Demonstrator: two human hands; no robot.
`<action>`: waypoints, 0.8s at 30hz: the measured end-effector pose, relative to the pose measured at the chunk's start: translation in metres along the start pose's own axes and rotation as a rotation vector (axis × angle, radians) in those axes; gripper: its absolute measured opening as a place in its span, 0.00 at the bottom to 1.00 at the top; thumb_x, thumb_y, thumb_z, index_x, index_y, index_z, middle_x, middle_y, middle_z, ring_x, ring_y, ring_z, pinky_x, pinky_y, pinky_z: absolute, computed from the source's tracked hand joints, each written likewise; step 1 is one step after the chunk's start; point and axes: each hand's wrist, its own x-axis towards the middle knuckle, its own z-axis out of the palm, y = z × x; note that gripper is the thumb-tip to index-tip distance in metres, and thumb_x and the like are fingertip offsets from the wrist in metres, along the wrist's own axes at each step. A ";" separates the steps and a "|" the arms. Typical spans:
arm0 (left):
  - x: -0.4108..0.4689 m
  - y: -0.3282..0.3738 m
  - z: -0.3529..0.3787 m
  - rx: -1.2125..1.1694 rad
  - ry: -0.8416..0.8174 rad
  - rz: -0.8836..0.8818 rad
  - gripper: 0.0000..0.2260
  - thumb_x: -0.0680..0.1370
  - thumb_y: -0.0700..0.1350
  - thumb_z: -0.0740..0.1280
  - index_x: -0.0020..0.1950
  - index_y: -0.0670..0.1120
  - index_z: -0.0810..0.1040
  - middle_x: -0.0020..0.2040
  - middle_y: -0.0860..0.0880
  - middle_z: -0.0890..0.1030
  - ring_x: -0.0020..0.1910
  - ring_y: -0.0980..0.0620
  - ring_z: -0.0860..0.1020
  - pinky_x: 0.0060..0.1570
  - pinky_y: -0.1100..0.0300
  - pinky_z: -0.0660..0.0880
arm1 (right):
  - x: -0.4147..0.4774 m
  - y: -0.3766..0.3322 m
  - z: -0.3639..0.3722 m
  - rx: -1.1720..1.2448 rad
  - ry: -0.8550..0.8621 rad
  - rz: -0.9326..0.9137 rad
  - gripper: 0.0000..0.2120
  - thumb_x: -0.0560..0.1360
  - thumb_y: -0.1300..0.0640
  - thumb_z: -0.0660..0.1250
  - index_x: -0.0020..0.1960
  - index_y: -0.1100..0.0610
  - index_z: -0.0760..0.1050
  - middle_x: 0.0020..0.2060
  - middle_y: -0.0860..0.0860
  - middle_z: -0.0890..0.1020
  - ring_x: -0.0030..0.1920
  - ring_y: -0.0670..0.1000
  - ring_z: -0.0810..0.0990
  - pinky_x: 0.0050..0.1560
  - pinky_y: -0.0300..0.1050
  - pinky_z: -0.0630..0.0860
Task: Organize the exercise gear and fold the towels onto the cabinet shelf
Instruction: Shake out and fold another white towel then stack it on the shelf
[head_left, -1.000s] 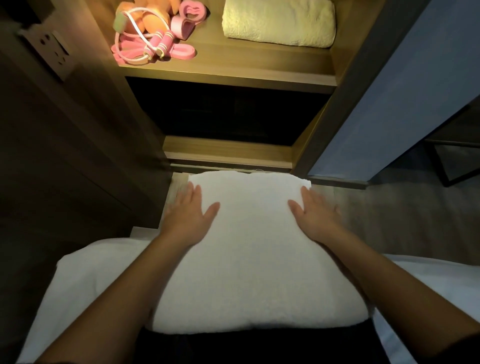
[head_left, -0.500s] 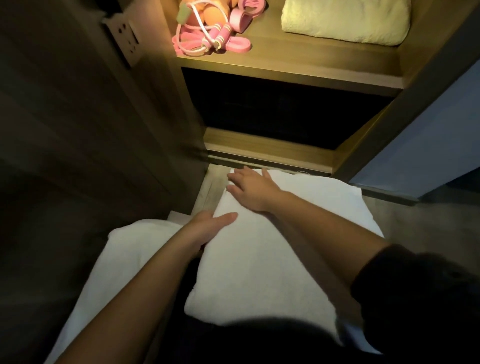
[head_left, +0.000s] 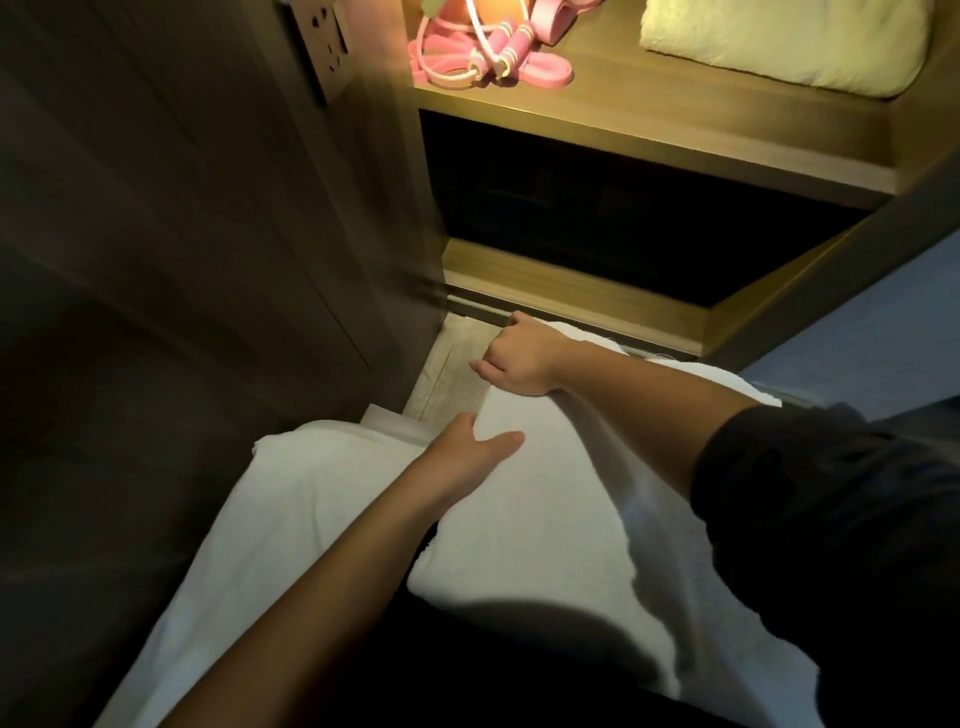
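A folded white towel (head_left: 550, 519) lies across my lap, its far end near the cabinet base. My right hand (head_left: 519, 358) reaches across to the towel's far left corner, fingers curled around its edge. My left hand (head_left: 470, 449) grips the towel's left edge, thumb on top and fingers tucked beneath. On the lit cabinet shelf (head_left: 649, 114) above sit a pink skipping rope and pink resistance bands (head_left: 467, 57) at the left and a folded cream towel (head_left: 784, 41) at the right.
A white sheet or second white cloth (head_left: 291, 509) spreads under the towel at my left. A dark lower compartment (head_left: 623, 218) opens below the lit shelf. A wall socket (head_left: 327, 47) sits on the dark panel at the left. Pale floor (head_left: 452, 374) shows by the cabinet base.
My right hand crossed from the towel's right side to its far left corner and closed on the edge. My left hand slid back and took the left edge. The view shifted left.
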 end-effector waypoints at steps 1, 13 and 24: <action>-0.004 -0.003 -0.002 -0.016 -0.038 -0.024 0.34 0.71 0.65 0.66 0.73 0.51 0.65 0.67 0.48 0.74 0.62 0.46 0.75 0.60 0.47 0.75 | 0.000 0.000 0.004 -0.017 0.001 0.015 0.25 0.84 0.46 0.46 0.35 0.54 0.70 0.31 0.49 0.74 0.34 0.48 0.70 0.60 0.51 0.62; -0.099 -0.059 -0.021 0.000 -0.075 0.146 0.26 0.64 0.67 0.70 0.56 0.59 0.70 0.53 0.59 0.78 0.49 0.63 0.78 0.49 0.64 0.76 | -0.017 -0.021 0.023 0.245 0.149 0.355 0.22 0.83 0.43 0.49 0.67 0.51 0.73 0.72 0.52 0.69 0.75 0.55 0.61 0.74 0.67 0.46; -0.110 -0.030 -0.016 0.076 0.069 0.598 0.16 0.68 0.61 0.73 0.52 0.65 0.74 0.54 0.72 0.72 0.56 0.70 0.72 0.46 0.76 0.73 | -0.052 -0.046 0.029 0.361 0.279 0.426 0.21 0.84 0.46 0.49 0.70 0.49 0.72 0.75 0.51 0.65 0.76 0.53 0.60 0.75 0.65 0.47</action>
